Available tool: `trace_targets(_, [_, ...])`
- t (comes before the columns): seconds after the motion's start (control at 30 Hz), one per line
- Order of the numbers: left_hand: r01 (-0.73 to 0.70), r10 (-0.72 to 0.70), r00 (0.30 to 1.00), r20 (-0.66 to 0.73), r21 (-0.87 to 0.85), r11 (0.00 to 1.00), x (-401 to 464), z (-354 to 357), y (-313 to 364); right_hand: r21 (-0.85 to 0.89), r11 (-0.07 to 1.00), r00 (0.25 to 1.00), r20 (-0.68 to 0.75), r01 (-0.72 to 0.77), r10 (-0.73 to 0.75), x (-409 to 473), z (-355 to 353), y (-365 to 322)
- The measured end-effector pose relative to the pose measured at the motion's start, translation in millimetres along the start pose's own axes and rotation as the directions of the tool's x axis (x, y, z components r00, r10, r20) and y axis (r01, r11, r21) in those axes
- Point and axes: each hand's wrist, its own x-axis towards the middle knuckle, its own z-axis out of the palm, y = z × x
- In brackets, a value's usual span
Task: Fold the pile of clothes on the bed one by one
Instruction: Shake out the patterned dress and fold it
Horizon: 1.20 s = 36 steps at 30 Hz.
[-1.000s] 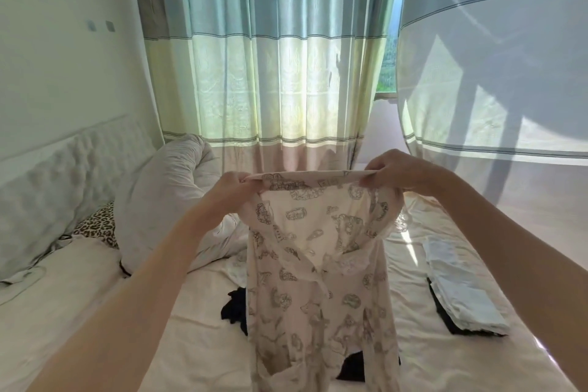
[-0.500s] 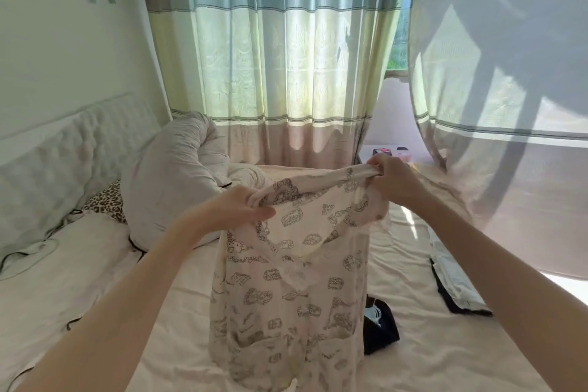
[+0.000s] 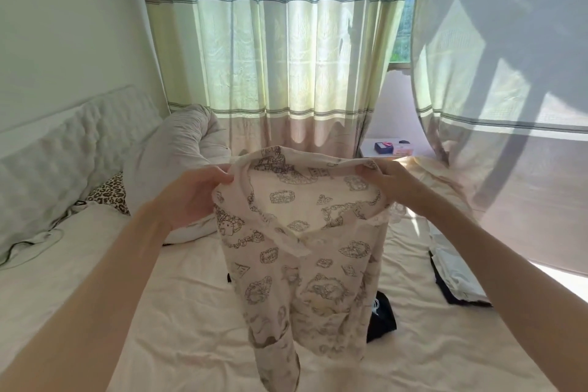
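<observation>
Both hands, left (image 3: 194,192) and right (image 3: 383,177), pinch the printed top (image 3: 305,251) aloft by its shoulders, opening it out; next, probably lay it flat on the bed (image 3: 178,312)

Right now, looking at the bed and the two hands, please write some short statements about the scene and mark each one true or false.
1. Both hands hold the printed shirt up by its top edge. True: the left hand and the right hand each grip it near the collar.
2. The shirt lies flat on the bed. False: it hangs in the air above the bed sheet.
3. A folded stack of clothes lies on the right side of the bed. True.
4. The curtains are plain black. False: they are striped in pale colours, with sunlight coming through.
5. A leopard-print pillow lies near the headboard. True.
</observation>
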Motion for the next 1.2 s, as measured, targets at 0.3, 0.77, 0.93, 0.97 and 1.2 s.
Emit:
trace_targets(0.3, [-0.05, 0.219, 0.951, -0.22, 0.587, 0.808, -12.5, 1.4, 14.0, 0.163, 0.986, 0.976, 0.207, 0.038, -0.072, -13.5, 4.1, 9.8])
trace_targets(0.77, [-0.037, 0.324, 0.762, -0.561, 0.462, 0.886, -27.5, 7.2, -2.4, 0.453, 0.845, 0.811, 0.583, -0.286, -0.038, -51.6, 36.8, 53.8])
trace_targets(0.93, [-0.025, 0.348, 0.733, -0.584, 0.489, 0.872, -35.2, 17.4, 1.6, 0.24, 0.951, 0.939, 0.327, -0.194, 0.109, -57.0, 62.7, 74.6])
trace_targets(0.97, [-0.01, 0.357, 0.736, -0.575, 0.518, 0.855, -38.0, 18.9, 1.6, 0.223, 0.958, 0.949, 0.296, -0.181, 0.11, -57.1, 65.0, 75.1])
trace_targets(1.2, [0.294, 0.422, 0.68, -0.6, 0.75, 0.593, -61.8, 1.3, -34.4, 0.078, 0.995, 0.996, 0.066, -0.064, 0.059, -53.4, 70.5, 76.0])
